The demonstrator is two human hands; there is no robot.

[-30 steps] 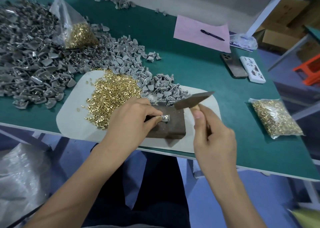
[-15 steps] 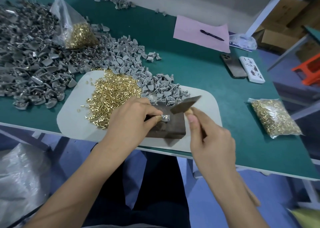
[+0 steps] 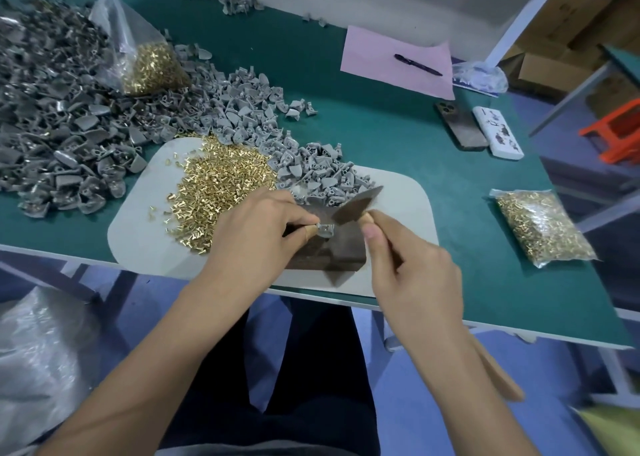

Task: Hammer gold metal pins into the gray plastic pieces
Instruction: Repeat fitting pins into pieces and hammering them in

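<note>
Left hand [image 3: 256,234] pinches small gray plastic piece [image 3: 325,230] with fingers, holds it on dark block [image 3: 332,248] near front edge of bench [image 3: 381,137]. Right hand [image 3: 412,275] fingers curl round hammer [image 3: 356,206]; hammer head just above piece. Pile of gold pins [image 3: 218,192] on white mat [image 3: 138,234], left of block. Gray pieces heap [image 3: 69,137] at bench's left side.

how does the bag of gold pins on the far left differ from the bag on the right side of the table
The left bag of pins sits among the heap of gray plastic pieces; the right bag of pins lies alone on the green table.

The left bag stands slumped, pins settled low with slack plastic above; the right bag lies flat, pins spread along its length.

Both are clear plastic bags of small gold pins.
</note>
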